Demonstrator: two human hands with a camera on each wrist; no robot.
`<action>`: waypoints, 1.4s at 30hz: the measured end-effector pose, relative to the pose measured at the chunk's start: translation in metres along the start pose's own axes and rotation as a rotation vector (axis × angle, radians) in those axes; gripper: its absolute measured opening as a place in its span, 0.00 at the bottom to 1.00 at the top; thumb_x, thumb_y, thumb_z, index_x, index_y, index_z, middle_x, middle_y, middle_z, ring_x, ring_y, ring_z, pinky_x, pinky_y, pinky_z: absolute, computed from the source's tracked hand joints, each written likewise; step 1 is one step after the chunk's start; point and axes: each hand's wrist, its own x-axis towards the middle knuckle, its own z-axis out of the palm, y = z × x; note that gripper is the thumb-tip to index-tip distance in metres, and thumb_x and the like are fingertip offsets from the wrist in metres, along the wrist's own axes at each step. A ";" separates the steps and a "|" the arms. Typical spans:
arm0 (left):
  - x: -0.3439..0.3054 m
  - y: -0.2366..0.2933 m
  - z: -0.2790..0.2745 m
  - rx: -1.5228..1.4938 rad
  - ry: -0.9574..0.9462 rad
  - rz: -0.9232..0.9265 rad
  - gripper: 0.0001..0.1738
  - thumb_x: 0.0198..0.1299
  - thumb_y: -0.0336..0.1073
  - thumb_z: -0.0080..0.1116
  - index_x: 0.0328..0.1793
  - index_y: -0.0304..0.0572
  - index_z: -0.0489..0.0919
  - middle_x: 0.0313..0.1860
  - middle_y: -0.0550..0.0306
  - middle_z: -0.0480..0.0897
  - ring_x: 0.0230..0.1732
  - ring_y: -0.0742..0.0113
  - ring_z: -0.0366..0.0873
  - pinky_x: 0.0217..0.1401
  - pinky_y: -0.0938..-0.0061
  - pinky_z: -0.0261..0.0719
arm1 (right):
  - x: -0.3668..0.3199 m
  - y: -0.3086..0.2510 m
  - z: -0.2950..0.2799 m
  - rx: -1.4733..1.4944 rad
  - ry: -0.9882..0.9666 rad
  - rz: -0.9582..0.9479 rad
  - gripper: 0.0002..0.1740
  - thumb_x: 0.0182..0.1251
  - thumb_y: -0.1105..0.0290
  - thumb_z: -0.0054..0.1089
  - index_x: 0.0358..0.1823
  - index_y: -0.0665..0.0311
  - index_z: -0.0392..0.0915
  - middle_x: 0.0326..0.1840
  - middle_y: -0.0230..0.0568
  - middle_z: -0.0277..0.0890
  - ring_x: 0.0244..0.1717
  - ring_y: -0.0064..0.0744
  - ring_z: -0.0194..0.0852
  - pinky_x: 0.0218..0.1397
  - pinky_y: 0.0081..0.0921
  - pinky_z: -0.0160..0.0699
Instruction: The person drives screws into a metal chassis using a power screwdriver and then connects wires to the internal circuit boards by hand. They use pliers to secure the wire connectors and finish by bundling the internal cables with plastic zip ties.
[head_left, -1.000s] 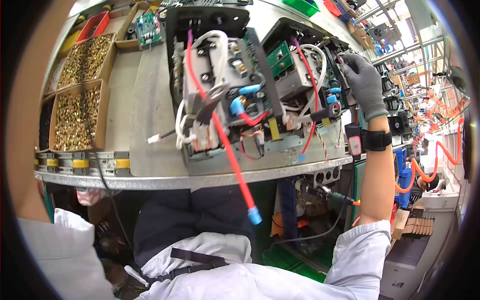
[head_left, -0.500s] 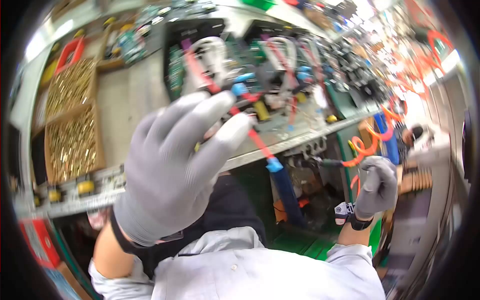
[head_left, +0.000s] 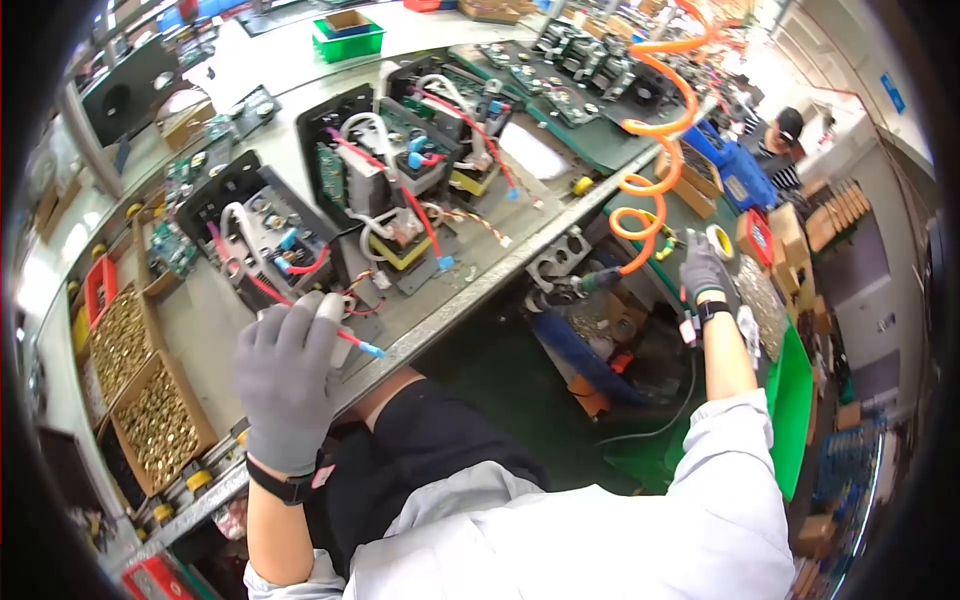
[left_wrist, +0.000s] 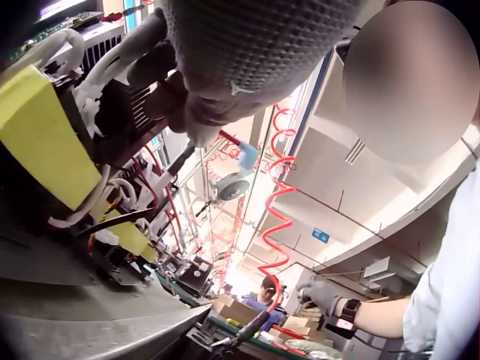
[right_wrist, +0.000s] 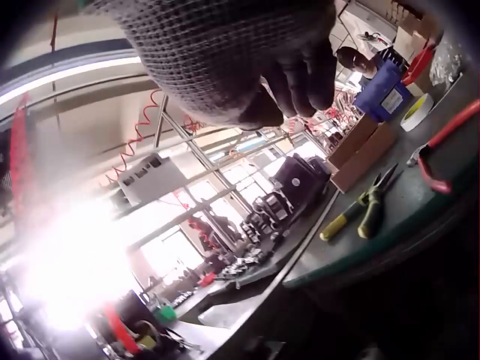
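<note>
In the head view, my gloved left hand [head_left: 287, 385] is at the front of the nearest open-cased electronic unit [head_left: 265, 235]. Its thumb and fingers pinch the red cable [head_left: 347, 337], whose light blue end [left_wrist: 247, 156] sticks out past the thumb in the left wrist view. Off to the right, my gloved right hand [head_left: 703, 268] reaches over a green side bench, its fingers loosely bent and holding nothing. Close to it lie pliers with yellow-green handles [right_wrist: 362, 211] and a red-handled hand tool [right_wrist: 450, 142], both plain in the right wrist view.
Two more open units [head_left: 375, 175] stand behind the first. Boxes of brass-coloured fasteners [head_left: 157, 420] line the bench's left side. A coiled orange hose [head_left: 650, 185] hangs between bench and side bench, where a tape roll [head_left: 719, 241] and clear bags [head_left: 760, 300] lie. Another person [head_left: 780, 140] is beyond.
My right hand has gone from the rightmost unit to the side bench. The left hand has come into view and taken the red cable. The head view has turned right.
</note>
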 end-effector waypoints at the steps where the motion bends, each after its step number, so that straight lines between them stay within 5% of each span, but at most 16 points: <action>1: 0.001 0.002 -0.002 -0.020 0.001 -0.020 0.22 0.50 0.31 0.57 0.55 0.42 0.82 0.51 0.54 0.82 0.49 0.53 0.79 0.51 0.60 0.75 | 0.022 0.007 0.013 -0.074 -0.028 -0.105 0.42 0.56 0.76 0.57 0.75 0.64 0.56 0.76 0.57 0.56 0.76 0.54 0.54 0.78 0.41 0.57; 4: 0.001 0.009 -0.008 -0.069 0.031 -0.096 0.22 0.51 0.31 0.59 0.55 0.45 0.82 0.52 0.53 0.82 0.49 0.52 0.79 0.51 0.61 0.75 | 0.053 -0.012 0.000 -0.082 -0.159 -0.262 0.43 0.60 0.77 0.52 0.78 0.67 0.49 0.80 0.58 0.49 0.81 0.51 0.45 0.82 0.36 0.48; 6: -0.003 0.013 -0.007 -0.086 0.071 -0.132 0.21 0.52 0.31 0.61 0.55 0.47 0.82 0.52 0.55 0.83 0.47 0.53 0.80 0.49 0.61 0.76 | 0.093 -0.002 0.054 0.028 -0.181 -0.306 0.55 0.52 0.78 0.64 0.80 0.58 0.42 0.81 0.52 0.48 0.80 0.50 0.48 0.80 0.38 0.54; 10: -0.008 0.022 -0.003 -0.188 0.224 -0.190 0.17 0.54 0.30 0.64 0.51 0.46 0.85 0.51 0.54 0.85 0.43 0.55 0.82 0.45 0.65 0.78 | 0.099 -0.028 0.027 0.051 -0.361 -0.131 0.35 0.53 0.69 0.70 0.65 0.60 0.70 0.66 0.51 0.72 0.68 0.50 0.69 0.69 0.39 0.71; 14: -0.010 0.030 0.013 -0.328 0.321 -0.314 0.16 0.54 0.28 0.65 0.51 0.43 0.85 0.50 0.51 0.86 0.42 0.55 0.84 0.44 0.67 0.79 | 0.103 -0.010 0.053 0.174 0.031 -0.260 0.24 0.55 0.71 0.68 0.55 0.61 0.76 0.50 0.47 0.80 0.52 0.47 0.80 0.55 0.40 0.78; 17: -0.007 0.029 0.021 -0.464 0.380 -0.354 0.16 0.56 0.26 0.66 0.52 0.40 0.85 0.48 0.49 0.86 0.42 0.56 0.86 0.45 0.71 0.82 | 0.105 0.013 0.033 0.688 0.150 0.037 0.13 0.56 0.73 0.64 0.43 0.64 0.76 0.34 0.32 0.72 0.35 0.26 0.71 0.40 0.24 0.73; 19: -0.004 0.030 0.025 -0.519 0.406 -0.376 0.15 0.56 0.26 0.66 0.52 0.39 0.85 0.48 0.48 0.86 0.43 0.57 0.86 0.46 0.72 0.82 | 0.111 0.017 0.030 1.224 0.539 0.332 0.07 0.61 0.71 0.59 0.38 0.65 0.77 0.37 0.33 0.76 0.36 0.24 0.73 0.38 0.22 0.74; 23: -0.001 0.029 0.025 -0.752 0.441 -0.485 0.15 0.58 0.24 0.64 0.53 0.34 0.84 0.46 0.50 0.87 0.43 0.68 0.85 0.47 0.76 0.82 | 0.035 0.043 -0.067 1.781 0.870 0.097 0.10 0.67 0.70 0.49 0.34 0.68 0.78 0.42 0.39 0.80 0.34 0.23 0.75 0.38 0.22 0.76; 24: 0.000 0.030 0.023 -0.869 0.420 -0.571 0.15 0.59 0.24 0.64 0.53 0.33 0.84 0.46 0.51 0.87 0.43 0.71 0.85 0.47 0.77 0.81 | 0.012 0.051 -0.085 2.155 0.778 -0.036 0.07 0.62 0.75 0.47 0.35 0.71 0.75 0.40 0.40 0.77 0.30 0.24 0.72 0.37 0.23 0.75; 26: 0.001 0.031 0.020 -0.946 0.422 -0.621 0.15 0.59 0.24 0.64 0.53 0.33 0.84 0.45 0.54 0.87 0.44 0.74 0.83 0.48 0.79 0.81 | -0.045 0.010 -0.129 2.013 0.814 -0.294 0.04 0.57 0.77 0.47 0.35 0.68 0.68 0.35 0.38 0.70 0.26 0.23 0.66 0.32 0.21 0.73; 28: 0.000 0.032 0.020 -0.988 0.428 -0.624 0.15 0.58 0.23 0.64 0.52 0.32 0.84 0.48 0.52 0.86 0.47 0.74 0.83 0.49 0.79 0.80 | -0.102 -0.083 -0.180 2.220 0.322 -0.905 0.06 0.59 0.74 0.50 0.34 0.63 0.62 0.31 0.34 0.61 0.23 0.21 0.59 0.25 0.17 0.64; 32: -0.007 0.035 0.024 -0.920 0.510 -0.468 0.19 0.58 0.22 0.63 0.57 0.32 0.82 0.51 0.51 0.85 0.48 0.74 0.82 0.50 0.78 0.80 | -0.166 -0.230 -0.232 2.200 -0.086 -0.357 0.09 0.65 0.67 0.53 0.37 0.60 0.63 0.30 0.31 0.58 0.23 0.18 0.52 0.21 0.16 0.49; 34: -0.011 0.044 0.014 -0.833 0.654 -0.693 0.24 0.57 0.22 0.63 0.62 0.32 0.78 0.49 0.53 0.83 0.44 0.75 0.80 0.49 0.78 0.79 | -0.162 -0.265 -0.245 2.402 -0.457 -0.280 0.08 0.66 0.66 0.55 0.40 0.59 0.66 0.30 0.30 0.59 0.24 0.18 0.53 0.23 0.17 0.51; 36: -0.029 0.053 0.009 -0.628 0.639 -0.745 0.24 0.60 0.23 0.62 0.64 0.32 0.76 0.45 0.57 0.81 0.39 0.77 0.77 0.47 0.79 0.77 | -0.160 -0.295 -0.252 2.507 -0.534 -0.249 0.09 0.67 0.66 0.55 0.44 0.60 0.68 0.31 0.29 0.59 0.24 0.18 0.53 0.25 0.17 0.53; 38: -0.048 0.065 0.006 -1.285 0.431 -0.927 0.19 0.63 0.26 0.61 0.60 0.32 0.76 0.42 0.61 0.79 0.38 0.80 0.74 0.45 0.82 0.75 | -0.162 -0.312 -0.248 2.487 -0.572 -0.287 0.10 0.68 0.66 0.55 0.47 0.60 0.70 0.32 0.29 0.63 0.24 0.17 0.55 0.26 0.18 0.55; 42: -0.049 0.083 0.001 -1.199 0.123 -0.709 0.22 0.62 0.37 0.67 0.60 0.38 0.78 0.37 0.58 0.83 0.33 0.75 0.80 0.35 0.79 0.78 | -0.191 -0.326 -0.248 2.186 -0.547 -0.438 0.18 0.69 0.63 0.54 0.56 0.65 0.70 0.36 0.29 0.65 0.32 0.17 0.61 0.31 0.17 0.63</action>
